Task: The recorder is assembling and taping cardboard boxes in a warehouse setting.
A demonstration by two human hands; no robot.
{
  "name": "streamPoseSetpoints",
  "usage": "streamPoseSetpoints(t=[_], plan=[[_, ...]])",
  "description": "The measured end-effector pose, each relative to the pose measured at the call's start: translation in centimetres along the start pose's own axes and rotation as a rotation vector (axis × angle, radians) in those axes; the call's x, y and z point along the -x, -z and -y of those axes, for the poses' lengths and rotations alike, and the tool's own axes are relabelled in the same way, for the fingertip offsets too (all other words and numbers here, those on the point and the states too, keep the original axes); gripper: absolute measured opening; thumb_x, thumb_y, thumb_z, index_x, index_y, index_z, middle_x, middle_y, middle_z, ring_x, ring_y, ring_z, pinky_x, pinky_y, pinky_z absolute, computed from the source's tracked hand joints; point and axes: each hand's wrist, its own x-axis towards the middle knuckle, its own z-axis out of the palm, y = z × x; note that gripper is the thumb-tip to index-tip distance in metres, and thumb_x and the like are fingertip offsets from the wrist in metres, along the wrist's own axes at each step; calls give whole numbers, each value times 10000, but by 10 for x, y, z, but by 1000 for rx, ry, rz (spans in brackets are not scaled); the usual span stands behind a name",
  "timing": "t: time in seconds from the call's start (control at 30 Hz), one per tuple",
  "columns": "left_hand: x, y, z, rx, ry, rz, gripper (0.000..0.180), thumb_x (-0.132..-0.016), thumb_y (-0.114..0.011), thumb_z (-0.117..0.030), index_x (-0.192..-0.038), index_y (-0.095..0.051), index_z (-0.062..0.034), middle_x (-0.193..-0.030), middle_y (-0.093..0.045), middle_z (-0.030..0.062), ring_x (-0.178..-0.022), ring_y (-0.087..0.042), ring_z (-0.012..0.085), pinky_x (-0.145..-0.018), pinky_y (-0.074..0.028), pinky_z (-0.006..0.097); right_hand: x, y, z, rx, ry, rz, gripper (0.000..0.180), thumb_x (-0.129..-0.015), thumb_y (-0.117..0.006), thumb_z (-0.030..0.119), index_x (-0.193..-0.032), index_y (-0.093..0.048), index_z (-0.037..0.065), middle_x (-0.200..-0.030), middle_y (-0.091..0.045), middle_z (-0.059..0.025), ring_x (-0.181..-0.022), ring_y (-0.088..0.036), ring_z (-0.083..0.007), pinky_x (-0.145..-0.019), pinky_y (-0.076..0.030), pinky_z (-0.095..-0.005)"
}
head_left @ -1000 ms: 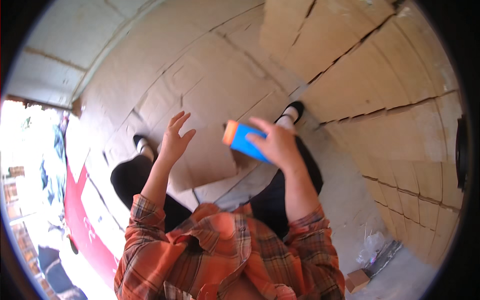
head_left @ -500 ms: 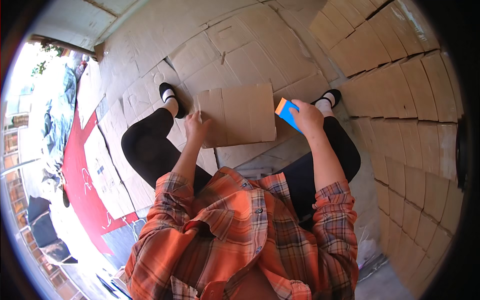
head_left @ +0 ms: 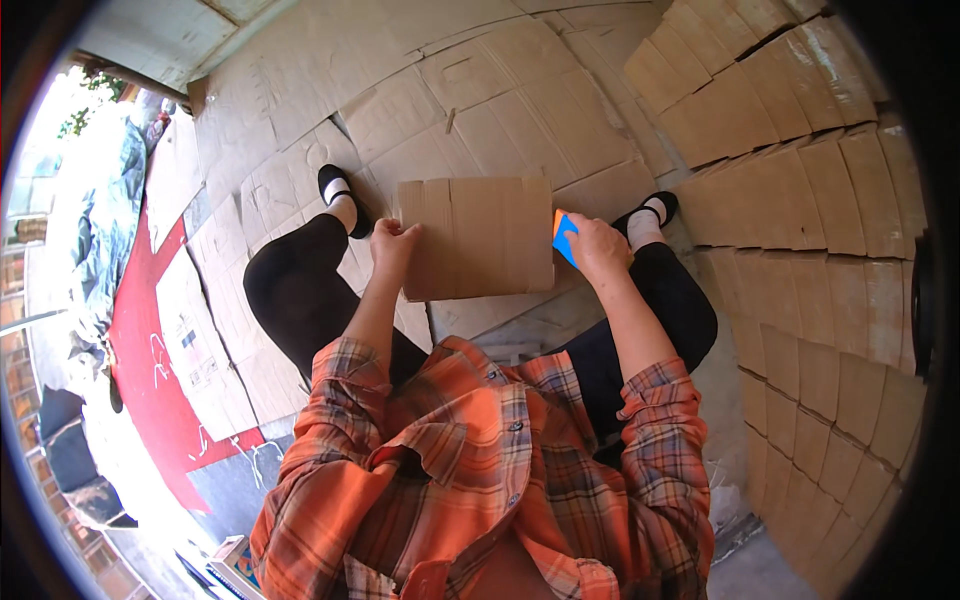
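Note:
A brown cardboard box (head_left: 478,240) is between my legs, with its broad side facing up. My left hand (head_left: 394,245) has its fingers closed on the box's left edge, the thumb lying over the top. At the opposite side, my right hand (head_left: 600,250) grips a flat blue tool with an orange edge (head_left: 566,240). That orange edge is up against or very close to the box's right side; whether they touch I cannot tell. My palm and fingers cover much of the tool.
Flattened cardboard sheets (head_left: 400,110) cover the floor ahead. Tall stacks of brown cardboard (head_left: 770,190) line the right side. My black shoes (head_left: 345,200) flank the box. Farther left lie a red sheet (head_left: 150,350) and crumpled plastic (head_left: 115,230).
My right hand has turned and come inward, bringing the blue tool nearer the box's right side. The box has shifted slightly, and my left hand sits a little higher on its edge.

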Motion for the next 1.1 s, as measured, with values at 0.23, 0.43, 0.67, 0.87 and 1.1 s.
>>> streamPoseSetpoints(t=[0.23, 0.43, 0.67, 0.87, 1.1], plan=[[23, 20, -37, 681, 68, 458, 270, -852, -657, -98, -1093, -580, -5, -959, -650, 64, -843, -614, 138, -752, -498, 277, -1, 6, -10, -75, -19, -25, 303, -840, -571, 298, -1096, -612, 141, -955, -659, -155, -908, -620, -353, -773, -489, -453], [65, 52, -80, 723, -126, 473, 223, -894, -604, -81, -1106, -589, -14, -999, -649, 34, -890, -604, 110, -799, -481, 261, 11, 36, -21, -212, -29, -114, 350, -843, -564, 301, -1166, -617, 176, -1020, -652, -151, -944, -606, -343, -786, -479, -427], [88, 47, -50, 552, -525, 300, 205, -887, -585, -33, -1091, -584, -14, -1094, -543, 5, -1022, -488, 99, -881, -387, 240, 21, 51, -11, -306, -22, -141, 335, -854, -578, 317, -1151, -642, 176, -993, -664, -159, -925, -631, -323, -797, -487, -368], [124, 7, -17, 432, -547, 365, 192, -859, -580, -7, -1046, -539, -7, -979, -501, 78, -935, -510, 168, -807, -419, 277, 19, 47, 0, -389, 98, -74, 330, -855, -588, 358, -1077, -678, 130, -914, -674, -169, -860, -642, -320, -760, -486, -351], [157, 6, -38, -127, -811, 505, 665, -762, -572, 23, -1381, -337, -28, -1102, -462, 218, -1017, -497, 396, -873, -442, 400, 35, 75, 32, -228, 156, 139, 671, -789, -467, 708, -824, -721, 87, -732, -642, -180, -764, -633, -360, -677, -495, -427]])
